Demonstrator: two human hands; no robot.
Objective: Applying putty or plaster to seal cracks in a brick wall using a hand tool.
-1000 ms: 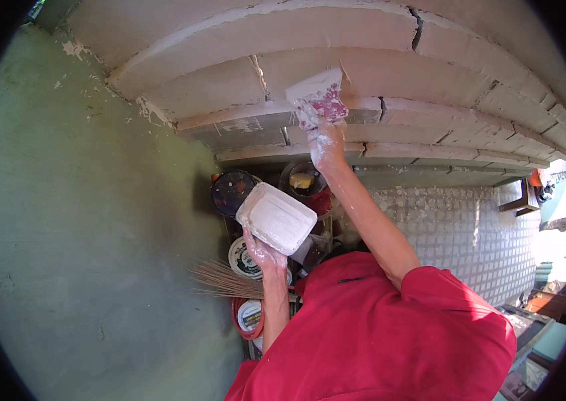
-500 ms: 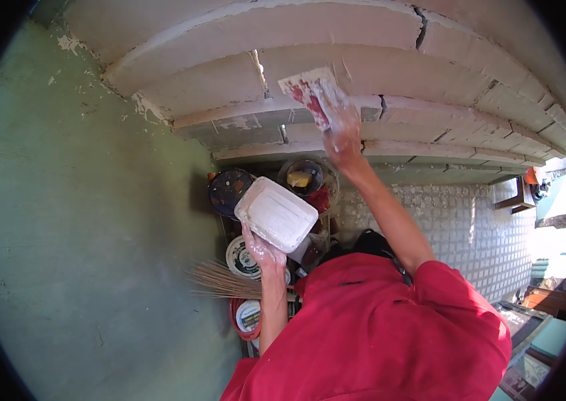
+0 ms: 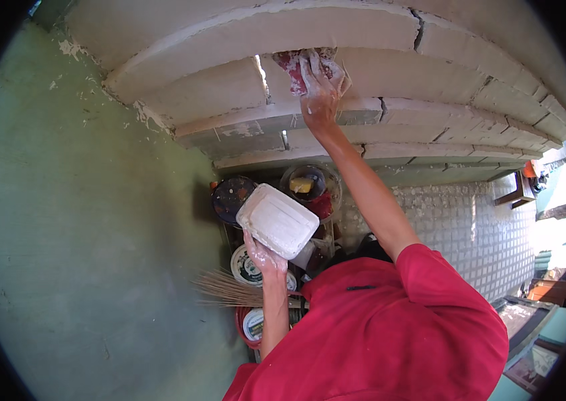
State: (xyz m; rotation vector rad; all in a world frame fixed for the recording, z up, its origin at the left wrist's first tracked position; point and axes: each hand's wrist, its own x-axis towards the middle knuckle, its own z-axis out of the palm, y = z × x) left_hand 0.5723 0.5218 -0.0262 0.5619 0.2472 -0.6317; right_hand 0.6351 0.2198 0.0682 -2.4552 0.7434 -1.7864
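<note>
My left hand [image 3: 264, 257] grips a white rectangular plastic container [image 3: 278, 219], smeared with pale paste, low in the middle of the view. My right hand [image 3: 318, 87] is raised, closed on a red, paste-coated spreader [image 3: 288, 64], which it presses against a pale panel [image 3: 390, 72] between two raised ribs, just right of a narrow bright gap. The fingers and wrist of this hand carry white smears. The spreader's far edge is partly hidden at the rib.
A green wall [image 3: 89, 220] fills the left side. Below the container are several tubs and buckets [image 3: 243, 267], a dark round bucket [image 3: 226, 200], a bowl with a yellow sponge [image 3: 302, 184] and a straw broom [image 3: 219, 287]. Tiled floor [image 3: 457, 234] and a wooden bench [image 3: 520, 194] lie right.
My right hand has moved up with the spreader, whose face is now against the higher panel, partly under my fingers. My left hand and the container have shifted only slightly.
</note>
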